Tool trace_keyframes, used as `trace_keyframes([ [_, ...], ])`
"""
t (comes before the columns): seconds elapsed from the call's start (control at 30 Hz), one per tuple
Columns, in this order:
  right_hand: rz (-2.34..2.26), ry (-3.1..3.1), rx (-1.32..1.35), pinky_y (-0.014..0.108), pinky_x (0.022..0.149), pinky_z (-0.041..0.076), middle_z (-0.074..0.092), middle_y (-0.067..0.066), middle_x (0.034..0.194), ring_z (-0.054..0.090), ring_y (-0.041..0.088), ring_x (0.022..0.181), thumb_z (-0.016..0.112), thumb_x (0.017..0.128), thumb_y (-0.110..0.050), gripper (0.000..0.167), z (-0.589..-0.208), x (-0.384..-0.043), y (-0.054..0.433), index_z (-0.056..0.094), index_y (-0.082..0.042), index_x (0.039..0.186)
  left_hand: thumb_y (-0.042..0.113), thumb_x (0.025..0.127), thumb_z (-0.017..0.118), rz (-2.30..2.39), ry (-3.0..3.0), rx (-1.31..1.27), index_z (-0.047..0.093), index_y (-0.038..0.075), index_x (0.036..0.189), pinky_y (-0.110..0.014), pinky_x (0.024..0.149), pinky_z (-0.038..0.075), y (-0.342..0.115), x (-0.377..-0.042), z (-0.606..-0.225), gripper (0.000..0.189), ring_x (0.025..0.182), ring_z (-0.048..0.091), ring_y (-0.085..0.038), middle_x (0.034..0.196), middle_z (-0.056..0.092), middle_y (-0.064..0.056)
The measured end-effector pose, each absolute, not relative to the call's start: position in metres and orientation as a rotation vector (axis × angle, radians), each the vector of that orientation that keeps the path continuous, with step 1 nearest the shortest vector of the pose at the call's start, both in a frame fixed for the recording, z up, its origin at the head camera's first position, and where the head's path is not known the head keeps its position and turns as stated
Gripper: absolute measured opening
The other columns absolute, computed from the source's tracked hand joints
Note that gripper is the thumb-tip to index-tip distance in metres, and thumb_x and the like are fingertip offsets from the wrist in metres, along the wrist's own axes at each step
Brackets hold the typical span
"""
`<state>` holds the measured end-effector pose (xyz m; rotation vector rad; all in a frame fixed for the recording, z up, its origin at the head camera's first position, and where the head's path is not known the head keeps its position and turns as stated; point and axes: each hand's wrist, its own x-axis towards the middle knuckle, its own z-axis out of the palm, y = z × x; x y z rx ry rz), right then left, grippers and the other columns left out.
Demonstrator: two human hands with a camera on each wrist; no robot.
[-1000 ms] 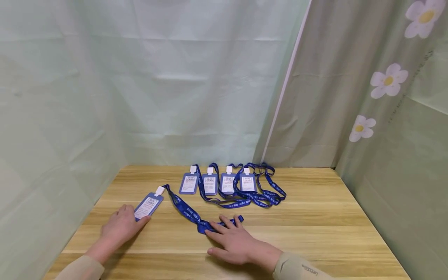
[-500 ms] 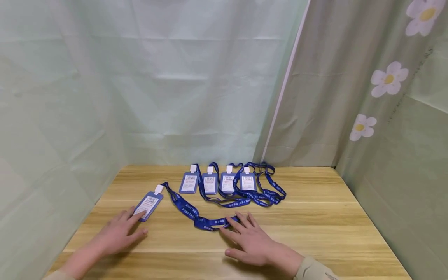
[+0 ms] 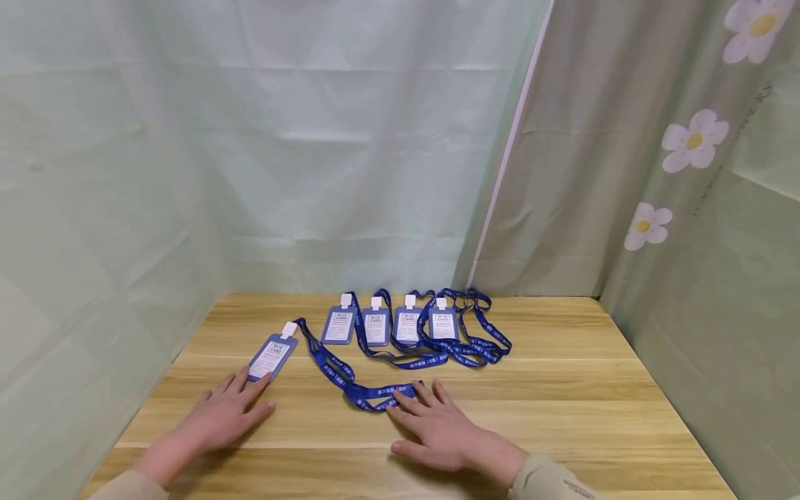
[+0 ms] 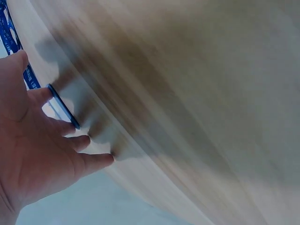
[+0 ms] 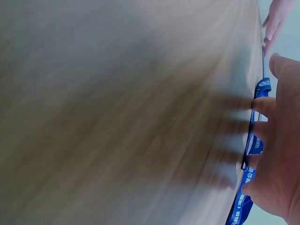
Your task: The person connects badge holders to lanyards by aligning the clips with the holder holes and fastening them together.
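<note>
A blue badge holder [image 3: 272,355] with a white clip and a printed card lies tilted at the left of the table. The spread fingers of my left hand [image 3: 221,415] rest on its lower edge; in the left wrist view the fingertips touch the holder's edge [image 4: 63,107]. From the clip a blue lanyard [image 3: 328,364] with white lettering runs down and to the right. My right hand [image 3: 440,430] lies with fingers spread over the loop end of that lanyard. Its fingertips cover the very end of the loop.
Several more badge holders [image 3: 375,326] lie side by side in a row at the back of the wooden table [image 3: 562,396]. Their blue lanyards [image 3: 478,351] are looped over one another towards the right. A pale curtain [image 3: 350,173] hangs behind the table.
My left thumb has come off the badge holder, and the holder has shifted slightly up and right, turning more upright. The lanyard's loop has spread wider, and my right hand has moved slightly right.
</note>
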<state>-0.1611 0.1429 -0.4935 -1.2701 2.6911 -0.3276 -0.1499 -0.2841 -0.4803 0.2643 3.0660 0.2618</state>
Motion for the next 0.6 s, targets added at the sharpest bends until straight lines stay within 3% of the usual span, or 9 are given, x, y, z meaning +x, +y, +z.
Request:
trace_keyframes([
  [0.6, -0.338, 2.703, -1.2, 0.064, 0.121, 0.009, 0.028, -0.002, 0.167, 0.019, 0.038, 0.153, 0.028, 0.105, -0.066, 0.066, -0.489, -0.175, 0.109, 0.044, -0.029, 0.157, 0.064, 0.105, 0.035, 0.289, 2.959, 0.055, 0.039, 0.01, 0.158, -0.088, 0.1, 0.017, -0.264, -0.187, -0.478, 0.076, 0.138, 0.018, -0.069, 0.157, 0.018, -0.042],
])
